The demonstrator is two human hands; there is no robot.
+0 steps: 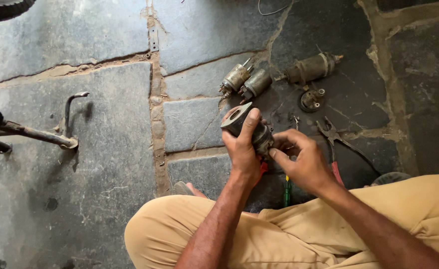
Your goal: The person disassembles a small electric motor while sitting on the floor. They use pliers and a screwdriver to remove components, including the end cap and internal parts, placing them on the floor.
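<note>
My left hand (243, 149) grips a dark, greasy cylindrical metal motor part (244, 124), thumb laid over its open round end. My right hand (301, 159) is at the part's other end, fingertips pinched against it; what they pinch is too small to make out. Both hands are held above my bent legs in tan trousers (299, 234), over a stone floor.
On the floor beyond lie two small metal cylinders (244, 82), a larger cylindrical unit (311, 67) and a round cap (311, 98). Pliers with red handles (331, 137) and a green-handled screwdriver (287, 192) lie near my right hand. A metal stand (45, 132) is at left.
</note>
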